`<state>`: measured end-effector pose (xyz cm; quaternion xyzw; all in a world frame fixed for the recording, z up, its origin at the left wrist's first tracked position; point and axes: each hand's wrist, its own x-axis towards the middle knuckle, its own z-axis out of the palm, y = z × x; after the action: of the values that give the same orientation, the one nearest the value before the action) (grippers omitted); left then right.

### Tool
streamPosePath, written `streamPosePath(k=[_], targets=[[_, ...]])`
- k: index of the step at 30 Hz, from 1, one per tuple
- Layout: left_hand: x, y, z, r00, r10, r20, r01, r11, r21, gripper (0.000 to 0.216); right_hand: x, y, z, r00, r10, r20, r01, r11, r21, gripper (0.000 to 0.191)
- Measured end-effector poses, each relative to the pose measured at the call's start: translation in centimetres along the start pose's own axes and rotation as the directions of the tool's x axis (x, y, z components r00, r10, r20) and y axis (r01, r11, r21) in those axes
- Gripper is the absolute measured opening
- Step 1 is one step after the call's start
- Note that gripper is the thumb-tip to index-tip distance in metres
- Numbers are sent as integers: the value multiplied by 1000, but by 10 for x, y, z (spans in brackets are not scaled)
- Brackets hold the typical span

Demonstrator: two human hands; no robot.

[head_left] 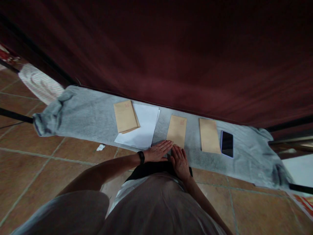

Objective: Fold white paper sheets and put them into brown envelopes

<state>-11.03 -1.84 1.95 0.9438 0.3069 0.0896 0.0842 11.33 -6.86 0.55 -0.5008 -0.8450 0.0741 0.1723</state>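
Observation:
A brown envelope [176, 129] with a small reddish mark in its top right corner lies on the grey cloth in front of me. At its near end my left hand [158, 151] lies flat, fingers stretched together toward the right, a dark band on the wrist. My right hand [180, 162] is beside it, palm down, fingers pointing away from me over the envelope's lower edge. The fingertips of both hands almost meet there. That near edge is partly hidden under them, so I cannot tell whether they press on it.
Left of centre, several brown envelopes [126, 117] overlap white paper sheets [146, 122]. To the right lie another brown envelope stack [209, 135] and a phone [227, 144]. Grey cloth [85, 114] covers the narrow surface, backed by a dark red curtain [171, 65]. A white scrap [100, 147] is on the floor.

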Motion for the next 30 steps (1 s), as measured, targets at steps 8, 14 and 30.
streamPosePath(k=[8,14,30], targets=[[0,-2,4,1000,-5,-13,6,999,32,83,-3,10,3,998,34,-45,-37,997,-65,51],[-1,-3,5,1000,-10,-10,11,997,72,81,-10,20,-3,994,91,-55,-96,990,-104,52],[1,-1,0,1000,-19,23,17,995,94,81,6,-1,-2,997,68,-37,-71,996,-60,50]])
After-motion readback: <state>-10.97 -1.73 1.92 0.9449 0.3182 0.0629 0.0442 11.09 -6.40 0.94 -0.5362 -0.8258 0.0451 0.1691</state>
